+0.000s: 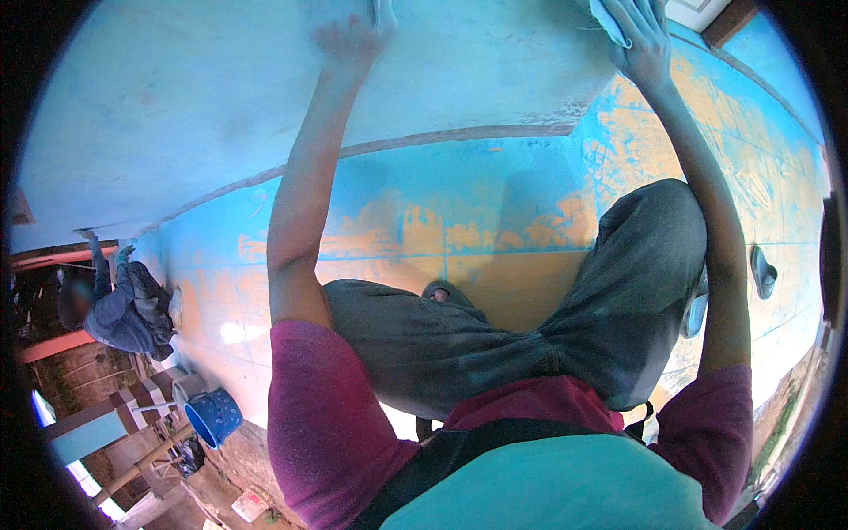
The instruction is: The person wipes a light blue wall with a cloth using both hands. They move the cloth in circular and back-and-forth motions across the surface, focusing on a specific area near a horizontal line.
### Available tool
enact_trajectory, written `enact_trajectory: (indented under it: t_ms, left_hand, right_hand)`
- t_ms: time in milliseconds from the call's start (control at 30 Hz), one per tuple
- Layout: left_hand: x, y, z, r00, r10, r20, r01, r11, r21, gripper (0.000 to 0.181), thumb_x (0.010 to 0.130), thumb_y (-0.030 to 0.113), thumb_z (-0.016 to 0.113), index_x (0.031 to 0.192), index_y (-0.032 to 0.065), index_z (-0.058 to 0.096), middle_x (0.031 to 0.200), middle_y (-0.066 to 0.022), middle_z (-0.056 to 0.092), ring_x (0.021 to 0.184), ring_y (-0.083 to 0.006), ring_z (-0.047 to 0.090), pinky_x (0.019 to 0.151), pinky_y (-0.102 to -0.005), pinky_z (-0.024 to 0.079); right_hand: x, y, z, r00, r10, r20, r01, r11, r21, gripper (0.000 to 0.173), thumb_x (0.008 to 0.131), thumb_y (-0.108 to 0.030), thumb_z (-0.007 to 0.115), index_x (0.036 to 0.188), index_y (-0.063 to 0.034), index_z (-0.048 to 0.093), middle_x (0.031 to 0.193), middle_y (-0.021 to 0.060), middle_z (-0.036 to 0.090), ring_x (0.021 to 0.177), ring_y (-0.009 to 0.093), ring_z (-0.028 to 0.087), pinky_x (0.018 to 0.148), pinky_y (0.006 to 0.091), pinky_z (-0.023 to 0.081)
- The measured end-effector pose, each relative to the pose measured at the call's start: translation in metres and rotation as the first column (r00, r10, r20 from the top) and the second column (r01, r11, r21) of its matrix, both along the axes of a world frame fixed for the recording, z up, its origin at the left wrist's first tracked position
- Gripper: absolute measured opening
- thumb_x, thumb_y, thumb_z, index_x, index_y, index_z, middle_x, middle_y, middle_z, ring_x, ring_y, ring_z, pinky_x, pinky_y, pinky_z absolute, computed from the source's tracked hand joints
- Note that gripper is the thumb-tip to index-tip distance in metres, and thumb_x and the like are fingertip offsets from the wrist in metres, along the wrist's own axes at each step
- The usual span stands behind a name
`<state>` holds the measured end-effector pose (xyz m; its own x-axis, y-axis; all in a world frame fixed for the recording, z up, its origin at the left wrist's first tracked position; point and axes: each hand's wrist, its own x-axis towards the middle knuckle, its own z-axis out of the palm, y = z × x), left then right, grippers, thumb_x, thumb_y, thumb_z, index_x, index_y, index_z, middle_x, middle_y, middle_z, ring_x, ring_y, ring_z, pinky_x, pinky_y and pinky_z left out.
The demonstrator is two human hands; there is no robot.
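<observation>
Both arms reach up to a light blue wall (199,99) at the top of the head view. My left hand (351,33), at the upper middle, lies near or against the wall and is cut off by the picture's edge; whether it holds anything is unclear. At the upper right my right hand (639,46) has a pale piece of sheet material (609,23), perhaps sandpaper or cloth, under its fingers against the wall. Below the wall runs a tiled floor (523,285), orange under patchy blue powder or paint. My knees are bent in grey trousers.
A person (126,311) crouches by the same wall at the far left, one arm raised to it. A blue bucket (213,419) stands near the floor's edge at the lower left. At the right lies a dark sandal (764,271). A white panelled thing (692,10) shows at the top right.
</observation>
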<state>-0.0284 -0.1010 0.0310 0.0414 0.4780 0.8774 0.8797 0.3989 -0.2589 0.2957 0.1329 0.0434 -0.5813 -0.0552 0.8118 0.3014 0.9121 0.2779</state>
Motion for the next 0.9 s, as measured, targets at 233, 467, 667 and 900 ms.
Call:
enact_trajectory:
  t_ms: [233, 467, 667, 900]
  left_hand:
    - [0.056, -0.011, -0.021, 0.957, 0.088, -0.277, -0.209, 0.87, -0.446, 0.045, 0.088, 0.038, 0.065, 0.131, 0.0237, 0.063, 0.122, -0.0088, 0.066, 0.11, -0.0271, 0.062, 0.095, -0.0423, 0.05]
    - [0.029, -0.006, -0.012, 0.994, 0.054, -0.098, -0.089, 0.912, -0.4, 0.046, 0.085, 0.037, 0.066, 0.128, 0.021, 0.064, 0.12, -0.008, 0.064, 0.108, -0.0306, 0.059, 0.091, -0.0501, 0.047]
    - [0.02, -0.022, 0.074, 0.983, -0.117, -0.143, 0.134, 0.985, 0.11, 0.052, 0.092, 0.018, 0.052, 0.143, 0.0051, 0.05, 0.147, -0.0212, 0.044, 0.137, -0.0442, 0.036, 0.113, -0.0551, 0.028]
    - [0.009, -0.008, -0.041, 0.938, 0.042, -0.345, -0.121, 0.97, -0.211, 0.052, 0.085, 0.047, 0.06, 0.128, 0.0186, 0.062, 0.118, -0.0125, 0.06, 0.107, -0.0358, 0.055, 0.086, -0.0603, 0.04]
  right_hand:
    - [-0.002, -0.001, 0.005, 0.999, 0.043, -0.018, -0.043, 0.999, 0.019, 0.051, 0.094, -0.03, 0.059, 0.138, -0.0056, 0.059, 0.139, 0.0178, 0.059, 0.131, 0.041, 0.052, 0.117, 0.0542, 0.027]
    - [0.002, 0.002, 0.0, 1.0, 0.007, -0.005, -0.007, 1.0, 0.009, 0.049, 0.095, -0.028, 0.057, 0.138, -0.0052, 0.059, 0.139, 0.0178, 0.059, 0.133, 0.042, 0.05, 0.117, 0.0549, 0.026]
    - [-0.005, -0.003, -0.003, 0.999, 0.032, -0.026, -0.032, 0.999, -0.004, 0.049, 0.095, -0.028, 0.057, 0.139, -0.0044, 0.058, 0.141, 0.0181, 0.057, 0.134, 0.042, 0.05, 0.117, 0.0549, 0.026]
    - [-0.004, -0.002, 0.001, 0.999, 0.05, -0.003, -0.05, 0.999, 0.002, 0.05, 0.097, -0.028, 0.052, 0.139, -0.0029, 0.057, 0.142, 0.0201, 0.055, 0.135, 0.043, 0.048, 0.118, 0.0559, 0.024]
